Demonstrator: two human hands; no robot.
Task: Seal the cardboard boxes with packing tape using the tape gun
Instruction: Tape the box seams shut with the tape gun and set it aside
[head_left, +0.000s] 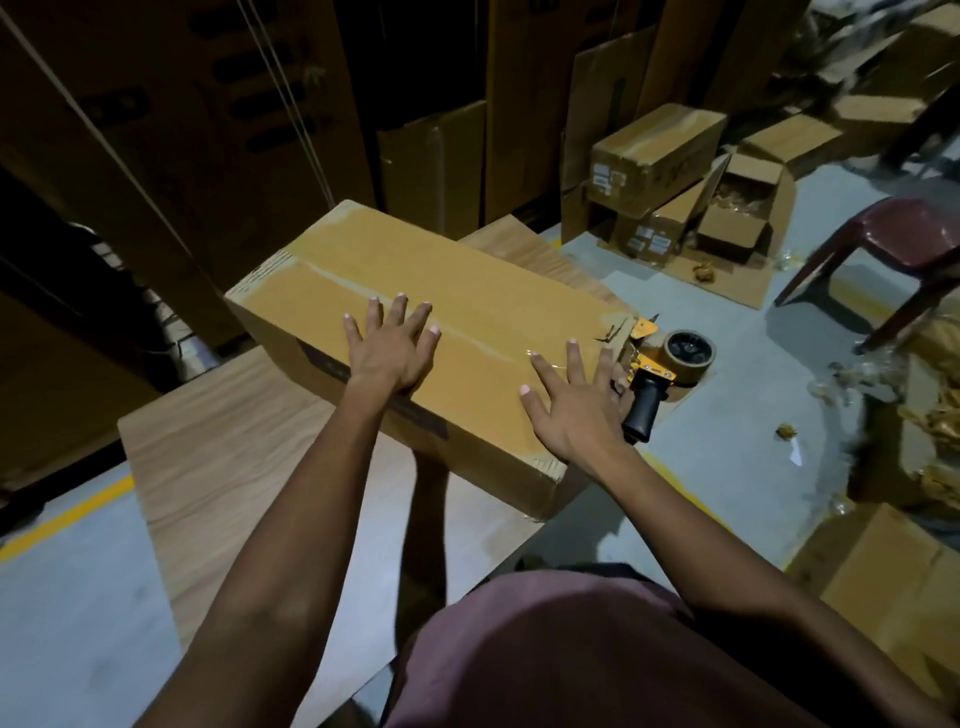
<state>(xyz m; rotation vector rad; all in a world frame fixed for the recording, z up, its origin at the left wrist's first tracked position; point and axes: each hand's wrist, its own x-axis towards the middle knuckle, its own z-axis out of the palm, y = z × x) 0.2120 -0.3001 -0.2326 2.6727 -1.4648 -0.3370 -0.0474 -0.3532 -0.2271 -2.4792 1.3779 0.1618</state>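
Cardboard box (441, 332) at frame centre, lying long-side down on wood-grain counter (208, 452), flaps closed, glossy tape strip (363, 291) along top seam. Left hand (390, 349) flat on box top, left of centre, grip spread, fingers straight. Right hand (574, 402) flat near right end of box top, grip likewise spread, nothing pinched. Tape gun (660, 369) just beside right end of box, right of centre, yellow frame, black handle, brown roll; possibly touching right-hand fingers, hard to tell in dim light. More boxes (675, 171) on floor, upper right. Maroon chair (893, 244) at right edge.
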